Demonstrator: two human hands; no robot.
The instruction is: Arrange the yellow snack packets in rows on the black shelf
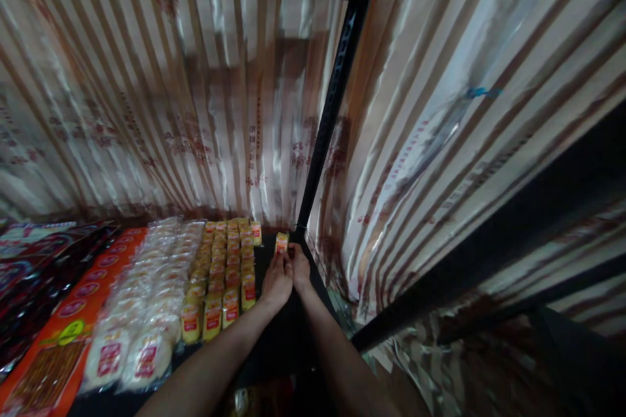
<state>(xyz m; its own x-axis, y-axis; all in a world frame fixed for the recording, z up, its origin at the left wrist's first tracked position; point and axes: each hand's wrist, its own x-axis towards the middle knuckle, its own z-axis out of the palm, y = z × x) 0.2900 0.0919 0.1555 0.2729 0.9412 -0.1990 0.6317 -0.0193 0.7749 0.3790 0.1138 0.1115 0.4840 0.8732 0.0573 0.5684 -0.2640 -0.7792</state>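
Head view: one yellow packet [282,242] touches the left hand [277,281], just beyond it.

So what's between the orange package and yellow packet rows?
White packets lie between the orange package and the yellow packet rows, in the head view.

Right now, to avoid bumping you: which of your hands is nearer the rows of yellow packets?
Left. The left hand is just to the right of the rows of yellow packets; the right hand is farther right.
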